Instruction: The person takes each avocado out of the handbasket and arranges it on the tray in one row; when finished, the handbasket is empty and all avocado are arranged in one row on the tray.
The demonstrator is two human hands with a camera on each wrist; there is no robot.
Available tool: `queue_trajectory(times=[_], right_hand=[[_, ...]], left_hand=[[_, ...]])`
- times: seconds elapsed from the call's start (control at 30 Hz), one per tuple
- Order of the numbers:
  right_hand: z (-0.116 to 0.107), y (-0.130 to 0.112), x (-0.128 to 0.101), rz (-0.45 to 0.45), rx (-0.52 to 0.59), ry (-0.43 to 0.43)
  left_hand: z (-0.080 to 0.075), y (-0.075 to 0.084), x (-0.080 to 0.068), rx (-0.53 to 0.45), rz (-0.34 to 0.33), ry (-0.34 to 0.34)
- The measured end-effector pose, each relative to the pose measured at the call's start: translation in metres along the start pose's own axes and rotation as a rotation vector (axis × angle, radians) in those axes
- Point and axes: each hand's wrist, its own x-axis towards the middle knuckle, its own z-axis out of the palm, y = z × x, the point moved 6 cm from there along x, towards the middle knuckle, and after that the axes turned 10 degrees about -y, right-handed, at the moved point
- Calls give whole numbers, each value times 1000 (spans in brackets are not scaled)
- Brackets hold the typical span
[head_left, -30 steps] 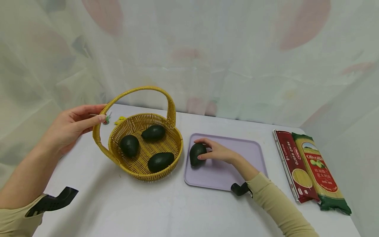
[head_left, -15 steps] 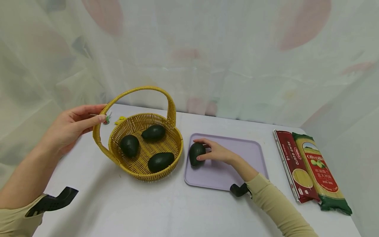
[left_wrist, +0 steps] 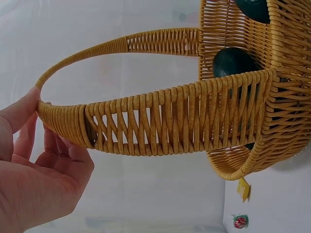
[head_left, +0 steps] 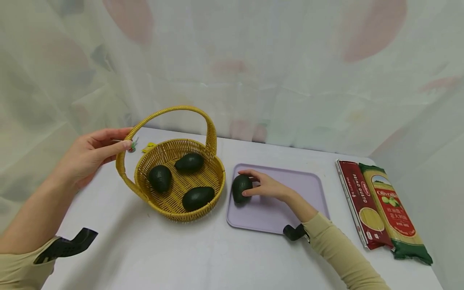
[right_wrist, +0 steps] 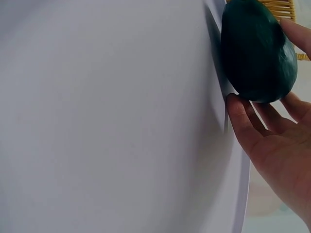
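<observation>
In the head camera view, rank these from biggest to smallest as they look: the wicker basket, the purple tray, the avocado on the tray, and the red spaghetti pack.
1. wicker basket and purple tray: look about alike, too close to rank.
2. red spaghetti pack.
3. avocado, held by the right hand.

Staged tabletop set with a kitchen theme. White counter (head_left: 203, 257) closed in by sheer printed curtains (head_left: 253, 72) on all sides. Props: wicker basket (head_left: 214, 177) of avocados, lilac tray (head_left: 290, 181), two spaghetti packets (head_left: 380, 209).
</observation>
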Motion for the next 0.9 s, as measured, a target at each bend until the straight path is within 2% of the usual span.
queue_trajectory(times=[0.6,0.8,0.9], right_hand=[[-5,-3,-1,-8,-26,-6],[-9,-7,-3,-26,-34,19],[-12,-8,-4,-23,-30,54]], left_hand=[[1,0,1,-12,17,1],[1,0,1,-31,19,1],[0,1,1,16,-1,27]])
